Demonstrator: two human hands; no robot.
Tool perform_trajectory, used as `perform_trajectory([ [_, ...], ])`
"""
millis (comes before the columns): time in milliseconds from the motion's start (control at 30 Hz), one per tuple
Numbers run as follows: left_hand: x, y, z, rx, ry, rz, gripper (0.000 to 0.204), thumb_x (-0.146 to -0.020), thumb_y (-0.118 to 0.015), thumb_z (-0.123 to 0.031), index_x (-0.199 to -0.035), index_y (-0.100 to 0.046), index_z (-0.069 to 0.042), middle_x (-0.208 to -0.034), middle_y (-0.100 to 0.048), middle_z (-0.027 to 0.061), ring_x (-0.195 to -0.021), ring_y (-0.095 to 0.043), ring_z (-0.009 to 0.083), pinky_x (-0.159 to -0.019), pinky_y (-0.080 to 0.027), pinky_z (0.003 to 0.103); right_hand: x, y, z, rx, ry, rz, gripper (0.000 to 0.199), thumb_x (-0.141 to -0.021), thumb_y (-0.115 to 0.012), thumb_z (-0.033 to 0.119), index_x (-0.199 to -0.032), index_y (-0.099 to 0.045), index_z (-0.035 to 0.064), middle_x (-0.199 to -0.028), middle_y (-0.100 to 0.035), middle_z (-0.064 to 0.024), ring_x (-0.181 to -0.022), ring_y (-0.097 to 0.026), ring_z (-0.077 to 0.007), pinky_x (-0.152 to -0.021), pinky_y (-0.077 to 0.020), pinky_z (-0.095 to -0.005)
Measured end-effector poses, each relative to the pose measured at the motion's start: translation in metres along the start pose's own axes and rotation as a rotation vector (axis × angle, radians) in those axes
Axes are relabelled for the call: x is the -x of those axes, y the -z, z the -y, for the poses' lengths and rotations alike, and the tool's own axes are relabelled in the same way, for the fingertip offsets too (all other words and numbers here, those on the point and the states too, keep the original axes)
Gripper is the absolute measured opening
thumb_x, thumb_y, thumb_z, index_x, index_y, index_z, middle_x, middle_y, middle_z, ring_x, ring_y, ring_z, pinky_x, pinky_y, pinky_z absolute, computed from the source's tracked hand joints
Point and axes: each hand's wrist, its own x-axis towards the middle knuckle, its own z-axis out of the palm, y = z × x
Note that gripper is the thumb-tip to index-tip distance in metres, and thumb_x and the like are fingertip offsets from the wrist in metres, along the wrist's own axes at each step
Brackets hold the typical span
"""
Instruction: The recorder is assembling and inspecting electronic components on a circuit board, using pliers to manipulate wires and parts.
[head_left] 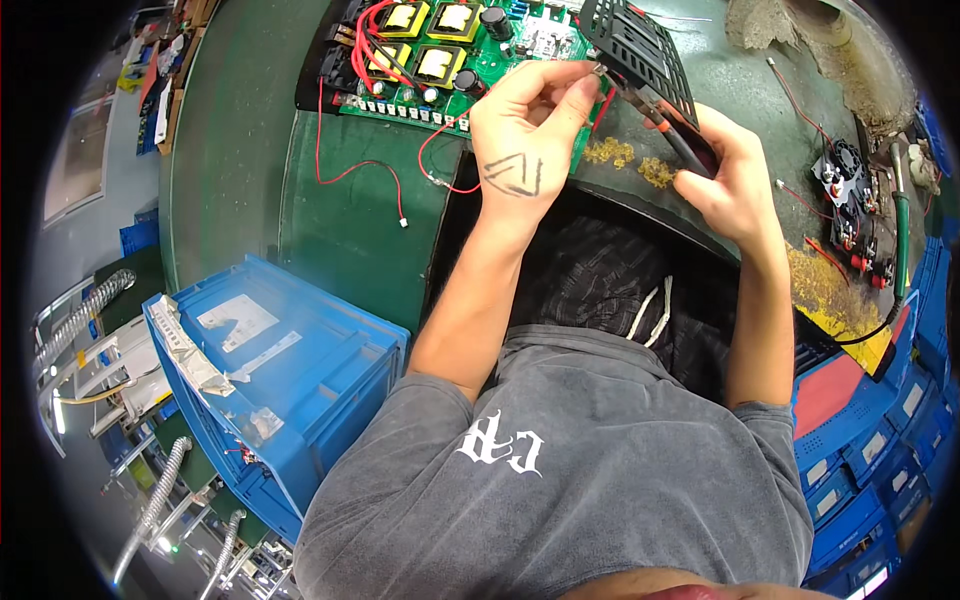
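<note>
My right hand (738, 180) is closed round pliers (690, 150) with black and orange handles. The jaws point up and left, meeting the fingertips of my left hand (520, 125). My left thumb and forefinger are pinched together at a tiny metal-looking bit, too small to name. Just beyond the pliers, a black slotted panel (645, 55) stands tilted; whether my right fingers touch it is hidden. Left of it lies a green circuit board (520, 55) with yellow-wrapped transformers (440, 65), capacitors and red wires, partly behind my left hand.
A thin red wire (372, 163) with a white plug trails over the green mat (350, 220). At right lie a small fan assembly (845, 170) and a green-handled tool (902, 220) with a black cord. A blue crate (300, 340) stands left; blue bins (870, 470) line the right.
</note>
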Motion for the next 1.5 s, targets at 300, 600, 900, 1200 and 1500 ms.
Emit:
perform_trajectory([
  [300,-0.002,0.002,-0.004,-0.041,0.007,0.021,0.014,-0.092,-0.075,0.0,-0.105,-0.074,0.005,-0.089,-0.068,0.0023,-0.077,-0.06,0.0058,-0.07,-0.05,0.02,0.003,-0.003,0.0,0.071,0.072,-0.043,0.052,-0.07,-0.056,0.0,-0.121,-0.065,-0.0049,-0.11,-0.066,-0.0077,-0.104,-0.059,-0.0157,-0.098,-0.0443,-0.0272],
  [600,0.005,-0.004,-0.002,0.019,0.043,-0.031,0.015,-0.094,-0.074,-0.001,-0.107,-0.074,0.004,-0.09,-0.065,0.0006,-0.078,-0.059,0.0058,-0.072,-0.049,0.02,0.003,0.005,-0.001,0.124,0.154,-0.02,0.049,-0.067,-0.056,0.001,-0.115,-0.061,-0.0064,-0.104,-0.057,-0.0075,-0.098,-0.054,-0.0163,-0.09,-0.0421,-0.0255],
  [900,0.006,-0.008,0.0,0.04,0.007,-0.016,0.015,-0.094,-0.072,0.002,-0.109,-0.074,0.005,-0.092,-0.066,0.0018,-0.081,-0.061,0.0069,-0.075,-0.05,0.021,0.002,0.0,-0.012,0.004,0.123,-0.034,0.039,-0.07,-0.053,-0.005,-0.108,-0.062,-0.0051,-0.093,-0.053,-0.0029,-0.085,-0.049,-0.0105,-0.074,-0.0389,-0.022],
  [1200,0.006,-0.008,0.001,0.017,-0.004,-0.021,0.015,-0.094,-0.072,0.001,-0.108,-0.074,0.005,-0.091,-0.065,0.0022,-0.079,-0.06,0.0072,-0.073,-0.049,0.021,0.001,0.003,-0.013,0.012,0.102,-0.013,0.041,-0.07,-0.053,-0.005,-0.11,-0.063,-0.0052,-0.094,-0.055,-0.0018,-0.084,-0.05,-0.0088,-0.071,-0.04,-0.0218],
  [1500,0.005,-0.008,0.001,0.005,-0.007,-0.021,0.014,-0.094,-0.073,0.0,-0.107,-0.074,0.005,-0.09,-0.065,0.0026,-0.079,-0.061,0.0073,-0.073,-0.049,0.021,0.003,-0.003,-0.013,0.056,0.093,-0.045,0.052,-0.071,-0.054,-0.006,-0.122,-0.067,-0.0044,-0.107,-0.067,-0.0038,-0.088,-0.055,-0.0089,-0.08,-0.0457,-0.0223],
])
